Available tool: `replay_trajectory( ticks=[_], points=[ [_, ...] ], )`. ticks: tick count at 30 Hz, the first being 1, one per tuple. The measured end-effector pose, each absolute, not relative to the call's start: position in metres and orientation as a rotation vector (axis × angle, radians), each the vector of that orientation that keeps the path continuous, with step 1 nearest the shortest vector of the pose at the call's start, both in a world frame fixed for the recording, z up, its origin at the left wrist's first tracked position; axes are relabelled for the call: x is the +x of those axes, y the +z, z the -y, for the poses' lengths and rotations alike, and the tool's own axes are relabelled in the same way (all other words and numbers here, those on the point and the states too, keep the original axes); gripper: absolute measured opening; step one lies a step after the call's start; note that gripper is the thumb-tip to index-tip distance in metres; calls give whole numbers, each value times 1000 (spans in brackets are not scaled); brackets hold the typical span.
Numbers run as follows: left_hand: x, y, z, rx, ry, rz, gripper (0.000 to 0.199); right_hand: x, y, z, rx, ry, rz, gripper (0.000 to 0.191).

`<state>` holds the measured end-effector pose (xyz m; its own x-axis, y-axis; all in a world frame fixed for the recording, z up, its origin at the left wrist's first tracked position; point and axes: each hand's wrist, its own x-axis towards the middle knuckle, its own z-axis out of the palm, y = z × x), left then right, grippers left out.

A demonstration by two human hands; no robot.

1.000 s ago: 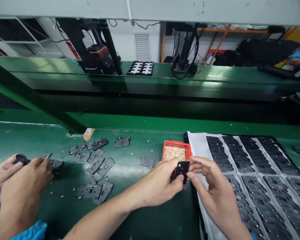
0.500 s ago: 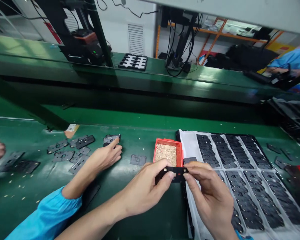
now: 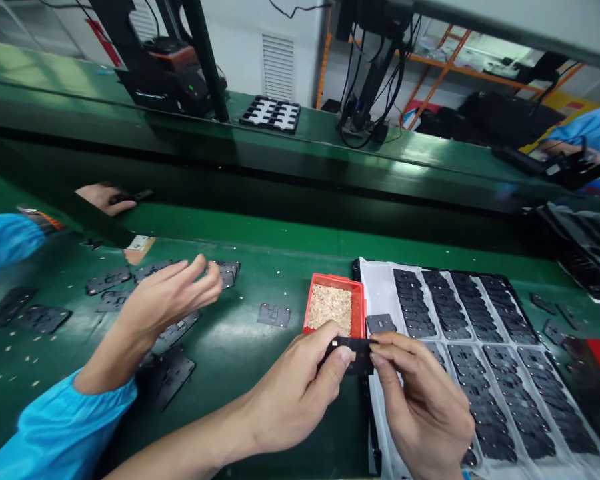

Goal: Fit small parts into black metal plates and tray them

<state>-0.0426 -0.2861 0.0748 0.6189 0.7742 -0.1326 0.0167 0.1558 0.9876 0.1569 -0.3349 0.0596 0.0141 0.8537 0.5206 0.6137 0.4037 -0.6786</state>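
At the lower centre of the frame, I see the left hand pinching a black plate between thumb and fingers. The right hand meets it from the right, thumb and fingertips closed on the plate's right end; I can't make out whether a small piece is also between them. The plate hangs just in front of a red bin of tan bits.

At the lower right, I get a tray with a white liner, two rows of pockets packed with overlapping dark plates. A single plate lies on its left edge, beside the bin.

At the lower left, a co-worker's blue sleeve leads to a hand with loosely curled fingers, above scattered plates. One loose plate lies apart, left of the bin.

Farther off at the left, beyond a green post, I see another hand at a dark piece, too blurred for me to read the grip.

Along the top, on the back bench, are a small tray and a cabled stand. Someone in blue shows at the upper right.
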Motion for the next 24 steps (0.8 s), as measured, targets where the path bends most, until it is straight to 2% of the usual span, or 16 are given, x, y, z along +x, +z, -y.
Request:
replay_trajectory(
  ticks=[11,16,19,22,24],
  points=[
    [-38,69,284,1309,601,-758,32,159,67,327,-1381,422,1686,18],
    [-41,61,275,1398,629,-798,28,170,64,325,-1420,606,1577,15],
    [-42,61,267,1470,624,-852,25,167,61,316,-1416,751,1425,6],
    [-41,63,261,1473,649,-804,25,156,58,307,-1377,893,1413,15],
    [-40,61,260,1443,710,-789,27,149,56,306,-1361,890,1446,14]
  ],
)
